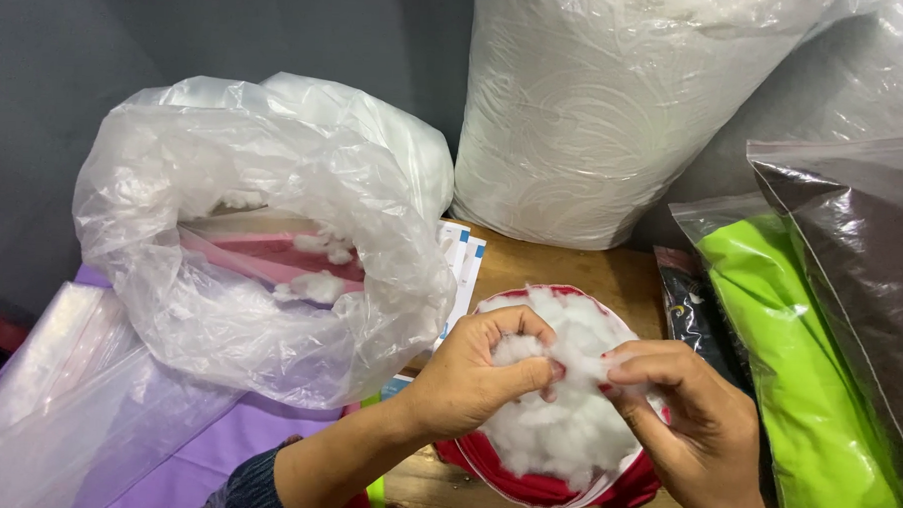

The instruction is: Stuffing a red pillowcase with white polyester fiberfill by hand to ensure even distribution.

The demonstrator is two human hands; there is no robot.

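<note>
A: What sits at the centre?

B: A wad of white fibre stuffing [566,418], heaped in the open mouth of a red fabric cover [544,483] that rests on the wooden tabletop [591,274], right in front of the person.

A: And the hands?

B: The left hand [477,370] has its grip pinched on a tuft of the stuffing, thumb pressed against curled fingers. The right hand [686,407] meets it from the other side, its grip also closed on the same tuft. Held between both, the fibre looks to be teased or pressed into place, I'd judge.

A: What lies around?

B: To the left, a clear plastic bag [272,248] gapes open towards the hands, with loose bits of stuffing and pink material inside; its mouth faces the work, handy for reaching. Behind stands a big sack of white filling [597,109]. On the right lean sealed bags, one with lime-green fabric [797,376], one with dark fabric [862,258]. A purple sheet [225,441] covers the near left.
</note>
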